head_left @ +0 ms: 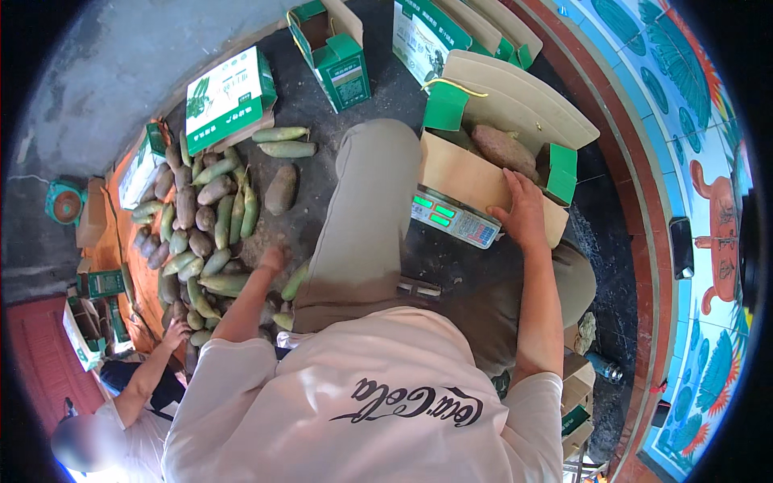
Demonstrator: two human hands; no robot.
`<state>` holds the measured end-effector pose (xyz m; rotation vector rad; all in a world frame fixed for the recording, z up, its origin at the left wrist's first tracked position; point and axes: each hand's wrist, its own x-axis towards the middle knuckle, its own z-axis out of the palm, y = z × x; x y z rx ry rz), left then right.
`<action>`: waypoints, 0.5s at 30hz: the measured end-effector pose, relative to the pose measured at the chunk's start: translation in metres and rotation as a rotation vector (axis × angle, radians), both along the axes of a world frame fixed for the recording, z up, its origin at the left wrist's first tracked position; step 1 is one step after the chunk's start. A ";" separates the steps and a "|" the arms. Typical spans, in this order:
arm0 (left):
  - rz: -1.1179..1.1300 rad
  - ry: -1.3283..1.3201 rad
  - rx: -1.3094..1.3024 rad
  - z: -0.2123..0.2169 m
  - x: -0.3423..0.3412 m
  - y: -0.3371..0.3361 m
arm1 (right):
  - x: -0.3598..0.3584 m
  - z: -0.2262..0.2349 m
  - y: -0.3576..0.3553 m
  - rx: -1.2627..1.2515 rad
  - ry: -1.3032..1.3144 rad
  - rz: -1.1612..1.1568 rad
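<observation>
My right hand (523, 207) grips the near wall of an open cardboard box (459, 167), thumb outside and fingers over its edge. Inside lies a large reddish-brown root (505, 150); the box hides its lower part. Beneath the box's near side shows a digital scale (455, 220) with lit green displays. My left hand (274, 259) is low beside the right edge of a vegetable pile, and its fingers do not show clearly. Long green radish-like vegetables (250, 212) and brown roots (185, 208) make up the pile. One brown root (281, 190) lies apart, below two green ones (287, 150).
A white-and-green carton (229, 101) stands behind the pile. Farther back are an open green box (342, 72) and more cartons (423, 40). A co-worker's hand (175, 332) reaches the pile at lower left. A raised red-brown edge (636, 185) runs along the right.
</observation>
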<state>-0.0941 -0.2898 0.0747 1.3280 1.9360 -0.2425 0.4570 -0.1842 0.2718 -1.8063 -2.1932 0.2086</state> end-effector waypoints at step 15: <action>-0.319 0.064 -0.371 -0.036 0.057 -0.077 | 0.022 0.005 -0.015 0.017 -0.052 -0.043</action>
